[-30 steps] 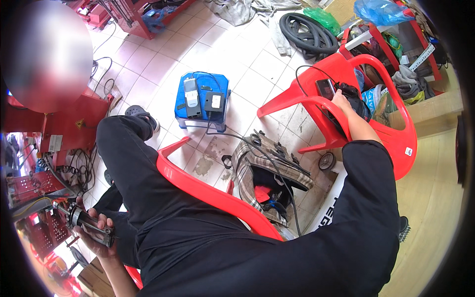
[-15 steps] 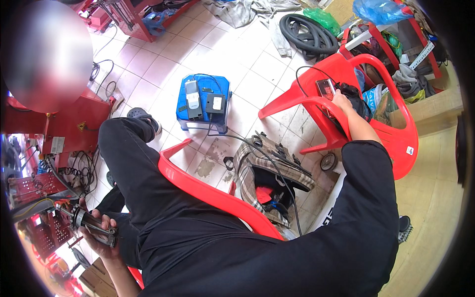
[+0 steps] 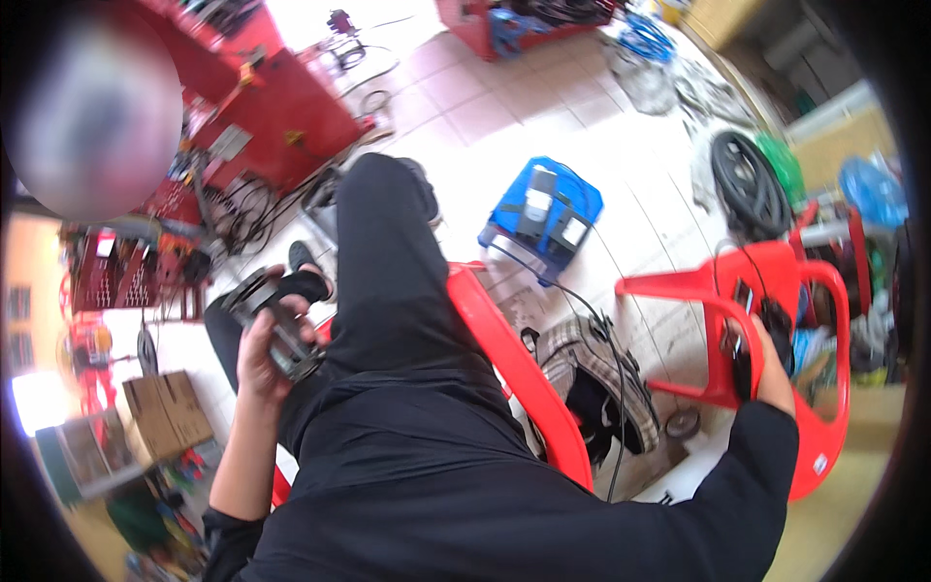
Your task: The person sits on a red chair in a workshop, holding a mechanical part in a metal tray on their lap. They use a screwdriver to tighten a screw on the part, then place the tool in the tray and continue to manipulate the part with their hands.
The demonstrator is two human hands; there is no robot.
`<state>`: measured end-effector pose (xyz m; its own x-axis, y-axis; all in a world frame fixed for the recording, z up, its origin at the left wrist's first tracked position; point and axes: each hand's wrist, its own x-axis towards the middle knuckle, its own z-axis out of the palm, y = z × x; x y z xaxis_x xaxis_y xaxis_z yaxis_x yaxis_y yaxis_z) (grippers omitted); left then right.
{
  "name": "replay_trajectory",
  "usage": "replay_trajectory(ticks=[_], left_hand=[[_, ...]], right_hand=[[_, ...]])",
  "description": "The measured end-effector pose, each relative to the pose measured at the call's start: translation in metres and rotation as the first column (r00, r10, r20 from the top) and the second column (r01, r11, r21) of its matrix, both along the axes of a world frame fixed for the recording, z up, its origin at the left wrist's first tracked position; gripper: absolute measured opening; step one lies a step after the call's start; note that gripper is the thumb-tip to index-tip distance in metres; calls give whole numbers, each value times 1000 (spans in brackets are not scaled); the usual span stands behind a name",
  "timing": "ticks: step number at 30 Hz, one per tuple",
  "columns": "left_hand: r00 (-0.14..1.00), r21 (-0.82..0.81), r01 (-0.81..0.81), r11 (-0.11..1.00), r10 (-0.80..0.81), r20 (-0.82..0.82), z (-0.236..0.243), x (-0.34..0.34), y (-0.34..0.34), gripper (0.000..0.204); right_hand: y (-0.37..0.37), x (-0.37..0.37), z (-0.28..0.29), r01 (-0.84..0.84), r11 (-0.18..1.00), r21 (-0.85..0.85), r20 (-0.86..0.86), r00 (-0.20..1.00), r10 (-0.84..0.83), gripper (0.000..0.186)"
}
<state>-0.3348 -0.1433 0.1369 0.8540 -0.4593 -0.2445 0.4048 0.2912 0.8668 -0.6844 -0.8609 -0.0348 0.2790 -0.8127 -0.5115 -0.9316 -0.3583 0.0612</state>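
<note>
Head view: left hand [image 3: 260,351] wrapped tight round a dark grey power tool [image 3: 274,322], held up just left of the person's black-trousered thigh [image 3: 388,281], with the red plastic chair [image 3: 524,373] they sit on right of that thigh. Right hand [image 3: 771,361] reaches out to a second red chair [image 3: 766,330], well right of the first, fingers curled round a small black object [image 3: 752,349] on its seat; too small to tell what it is. Blue case [image 3: 543,215] on the tiled floor above the first chair, checked bag [image 3: 592,383] just right of it, cardboard box [image 3: 165,412] far left of it.
</note>
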Motion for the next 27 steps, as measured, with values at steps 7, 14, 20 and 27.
replay_trajectory(ticks=[7,14,20,27], left_hand=[[992,85,-121,989,117,54,5,7,20,61],[978,81,-199,977,193,74,-20,53,65,57],[931,223,-116,968,28,363,-38,106,75,52],[741,458,-212,863,-164,651,-31,153,108,59]], right_hand=[[-17,1,9,280,933,226,37,955,-296,74],[13,130,152,-164,846,-506,700,494,515,34],[435,389,256,-833,396,-386,828,-123,547,38],[620,500,237,-941,-98,-324,845,-334,418,32]])
